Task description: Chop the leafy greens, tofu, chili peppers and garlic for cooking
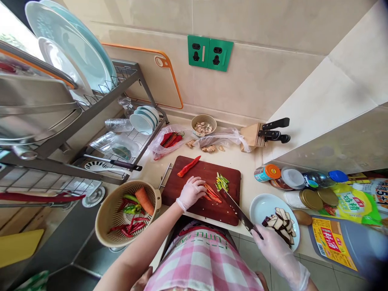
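A dark red cutting board lies in front of me on the counter. My left hand, in a clear glove, has its fingers curled on the left end of some red chili pepper strips. In my gloved right hand is the handle of a kitchen knife. Its blade points up and left over the board, with the tip by a small pile of cut green pepper. A whole red chili pepper lies at the board's far left. Small pale bits dot the board.
A basket with a carrot and peppers stands left, below a dish rack. Behind the board are a bagged bunch of red peppers, ginger, a garlic basket and a knife block. A plate of eggplant pieces and bottles stand right.
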`<state>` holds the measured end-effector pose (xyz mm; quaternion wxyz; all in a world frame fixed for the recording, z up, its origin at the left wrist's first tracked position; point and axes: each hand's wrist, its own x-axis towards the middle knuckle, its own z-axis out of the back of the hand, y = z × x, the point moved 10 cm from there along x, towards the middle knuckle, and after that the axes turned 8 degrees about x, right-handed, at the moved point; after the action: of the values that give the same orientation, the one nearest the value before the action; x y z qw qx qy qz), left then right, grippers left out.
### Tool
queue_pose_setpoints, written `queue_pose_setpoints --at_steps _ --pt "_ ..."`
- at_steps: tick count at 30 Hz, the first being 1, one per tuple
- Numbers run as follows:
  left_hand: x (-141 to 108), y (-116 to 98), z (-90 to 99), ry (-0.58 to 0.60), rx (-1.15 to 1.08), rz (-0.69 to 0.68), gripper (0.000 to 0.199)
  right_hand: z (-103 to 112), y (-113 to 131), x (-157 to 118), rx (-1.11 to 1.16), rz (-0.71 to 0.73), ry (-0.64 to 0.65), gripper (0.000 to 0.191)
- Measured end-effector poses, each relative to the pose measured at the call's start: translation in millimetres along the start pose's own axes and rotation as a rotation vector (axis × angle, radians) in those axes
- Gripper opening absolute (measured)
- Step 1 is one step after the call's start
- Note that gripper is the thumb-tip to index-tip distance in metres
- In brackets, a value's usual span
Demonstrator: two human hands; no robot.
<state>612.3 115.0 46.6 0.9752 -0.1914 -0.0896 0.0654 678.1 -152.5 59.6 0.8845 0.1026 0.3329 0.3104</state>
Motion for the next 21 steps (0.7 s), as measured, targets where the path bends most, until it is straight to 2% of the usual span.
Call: queue_pose_setpoints --at_steps 6,10,12,16,19,21 --pt "-5.4 -8.3 1.6 0.046 0.043 -0.144 0.019 16.0 33.6 14.9 0.004 0.062 -0.087 0.032" --pt "-10.1 -24.9 -5.1 0.065 0.092 -0.288 0.019 23.4 57.2 30.3 -0.079 0.067 -0.082 0.028" --pt "-12.9 -25.4 -2.5 0.051 0.099 -0.292 0.020 28.6 66.3 35.3 -0.118 0.071 -0.076 0.026" --pt "-13.9 -8.1 22.6 -0.053 0.018 -0.145 0.025 34.1 76.0 40.6 -0.164 0.057 -0.053 0.024" --pt "-7.7 16.9 47.0 -0.208 -0.159 0.084 0.032 28.7 81.9 44.0 -0.116 0.046 -0.034 0.024" --pt "1.3 32.4 51.4 -0.278 -0.322 0.240 0.039 21.6 87.5 47.7 -0.080 0.031 -0.018 0.024"
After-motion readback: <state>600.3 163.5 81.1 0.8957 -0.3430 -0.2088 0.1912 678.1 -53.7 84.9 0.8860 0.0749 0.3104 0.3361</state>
